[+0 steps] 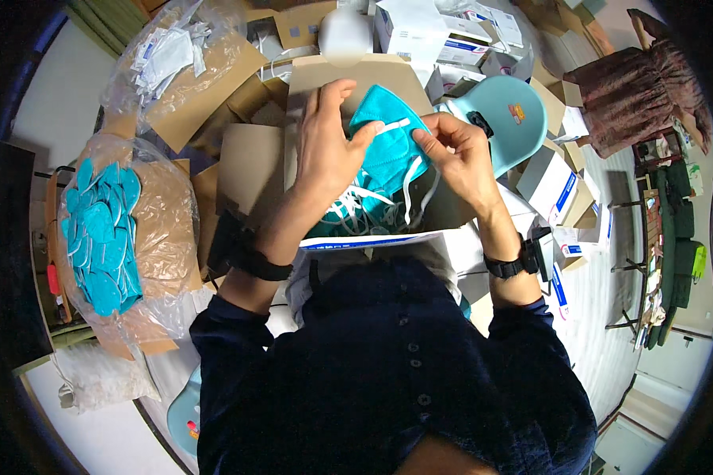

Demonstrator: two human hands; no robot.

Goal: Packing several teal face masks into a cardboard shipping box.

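A teal cup-shaped face mask [394, 158] with white straps is raised over an open cardboard box [317, 79]. My right hand [461, 154] is closed on its right edge, thumb and fingers pinching. On the other side, my left hand [325, 142] has its fingers spread, and its thumb touches the mask by the upper strap. Loose straps dangle from the mask below my right hand. Inside the box, more teal masks [341, 229] lie under a tangle of white straps [360, 202]. Wristbands are on both of my wrists.
At left, a plastic-lined carton [162, 214] holds a heap of teal masks [101, 229]. Behind it, a bag [166, 59] contains white packets. A light-blue stool [505, 119] stands to the right, near several white boxes [550, 186]. A brown cloth [638, 99] hangs farther right.
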